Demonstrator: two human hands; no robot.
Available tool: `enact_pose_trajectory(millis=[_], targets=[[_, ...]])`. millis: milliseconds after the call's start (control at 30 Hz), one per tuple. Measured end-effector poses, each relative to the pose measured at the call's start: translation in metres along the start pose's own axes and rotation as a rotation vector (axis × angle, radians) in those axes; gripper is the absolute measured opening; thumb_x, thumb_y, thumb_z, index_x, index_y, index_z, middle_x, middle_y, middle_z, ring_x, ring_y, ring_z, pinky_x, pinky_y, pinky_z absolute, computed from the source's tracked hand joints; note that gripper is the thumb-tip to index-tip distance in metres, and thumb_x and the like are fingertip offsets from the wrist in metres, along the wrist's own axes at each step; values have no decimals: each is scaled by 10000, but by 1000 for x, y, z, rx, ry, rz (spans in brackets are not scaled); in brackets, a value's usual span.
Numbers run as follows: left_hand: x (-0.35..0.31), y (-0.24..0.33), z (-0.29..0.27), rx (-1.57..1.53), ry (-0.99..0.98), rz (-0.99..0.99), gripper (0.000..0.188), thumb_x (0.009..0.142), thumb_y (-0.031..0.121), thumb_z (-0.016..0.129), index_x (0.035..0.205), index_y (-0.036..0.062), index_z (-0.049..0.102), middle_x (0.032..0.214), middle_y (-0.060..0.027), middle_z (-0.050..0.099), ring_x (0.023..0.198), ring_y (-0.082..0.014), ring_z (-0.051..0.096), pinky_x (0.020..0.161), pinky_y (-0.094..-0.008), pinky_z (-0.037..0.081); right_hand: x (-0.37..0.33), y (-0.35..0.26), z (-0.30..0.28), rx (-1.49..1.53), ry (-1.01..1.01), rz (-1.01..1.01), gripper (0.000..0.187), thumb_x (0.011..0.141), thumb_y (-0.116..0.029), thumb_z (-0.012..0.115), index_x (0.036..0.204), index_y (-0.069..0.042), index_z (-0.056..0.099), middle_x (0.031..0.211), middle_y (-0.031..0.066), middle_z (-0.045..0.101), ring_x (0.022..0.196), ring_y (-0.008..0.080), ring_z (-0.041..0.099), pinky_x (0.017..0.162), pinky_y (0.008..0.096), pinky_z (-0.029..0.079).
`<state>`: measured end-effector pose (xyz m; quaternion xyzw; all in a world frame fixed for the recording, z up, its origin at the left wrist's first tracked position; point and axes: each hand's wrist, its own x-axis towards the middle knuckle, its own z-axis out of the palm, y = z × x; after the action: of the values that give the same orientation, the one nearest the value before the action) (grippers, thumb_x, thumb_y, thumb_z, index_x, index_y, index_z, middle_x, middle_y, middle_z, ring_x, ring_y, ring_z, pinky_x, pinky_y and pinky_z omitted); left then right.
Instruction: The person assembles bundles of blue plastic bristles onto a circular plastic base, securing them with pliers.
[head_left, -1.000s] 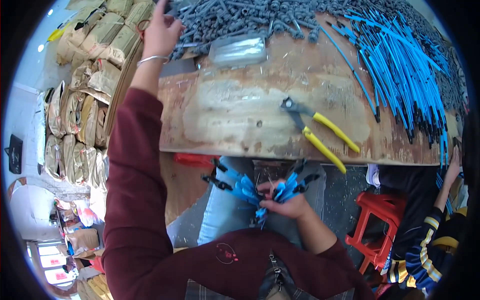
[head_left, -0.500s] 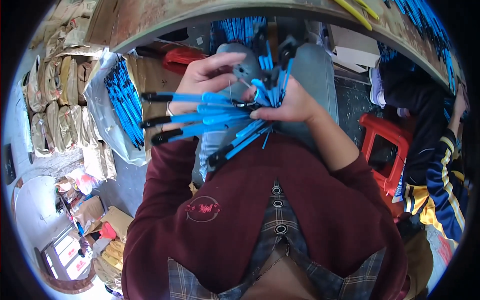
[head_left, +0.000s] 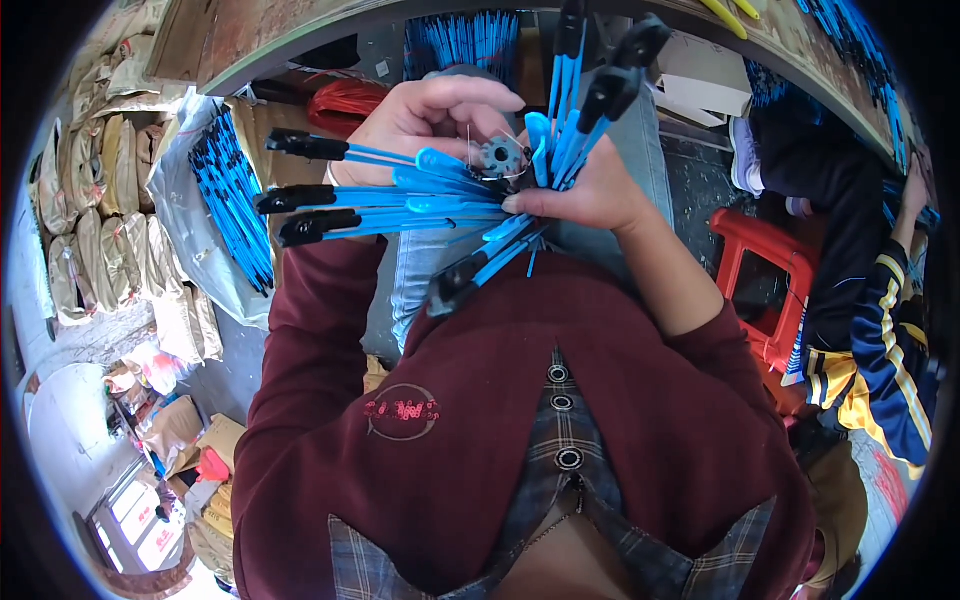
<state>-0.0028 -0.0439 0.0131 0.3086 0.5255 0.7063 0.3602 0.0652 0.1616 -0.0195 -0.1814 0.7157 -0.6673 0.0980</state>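
A fan of blue plastic arms [head_left: 395,222] with black ends spreads in front of my chest. My right hand [head_left: 605,195] grips the bunch near its centre, its thumb pressed across the inner ends. A small grey round hub [head_left: 501,157] with a hole in its middle sits among those inner ends. My left hand [head_left: 415,112] is at the hub's far left side, fingers bent and fingertips against it. A thin wire loops around the hub beside these fingers. Part of the left fingers is hidden behind the hub and the blue arms.
A wooden tabletop [head_left: 300,28] crosses the far side, with yellow-handled pliers [head_left: 725,15] on it. At left, a plastic-lined carton holds blue arms [head_left: 232,195]. Several brown-wrapped packs [head_left: 105,250] are stacked beyond. A red stool [head_left: 765,285] and another person's arm [head_left: 890,320] are at right.
The grey hub has come closer to the centre of the fan, with my left fingers beside it. The blue arms have tilted and show more clearly; my right hand keeps its grip.
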Motion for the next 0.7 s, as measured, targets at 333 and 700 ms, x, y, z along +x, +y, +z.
enact_pose_trajectory(millis=[333, 700], targets=[[10, -24, -9, -102, -58, 261, 204, 785, -25, 586, 989, -30, 594, 982, -163, 589, 882, -213, 598, 745, -256, 484, 2, 8, -5, 55, 92, -23, 436, 613, -131, 792, 975, -37, 569, 855, 36, 632, 762, 98, 579, 723, 255, 469], [12, -21, -8, 87, 54, 297, 204, 784, -27, 566, 985, -47, 597, 966, -160, 608, 864, -211, 610, 747, -265, 485, 5, 6, -3, 146, 100, 43, 431, 607, -126, 798, 945, -37, 546, 826, 26, 625, 760, 101, 580, 718, 255, 466]])
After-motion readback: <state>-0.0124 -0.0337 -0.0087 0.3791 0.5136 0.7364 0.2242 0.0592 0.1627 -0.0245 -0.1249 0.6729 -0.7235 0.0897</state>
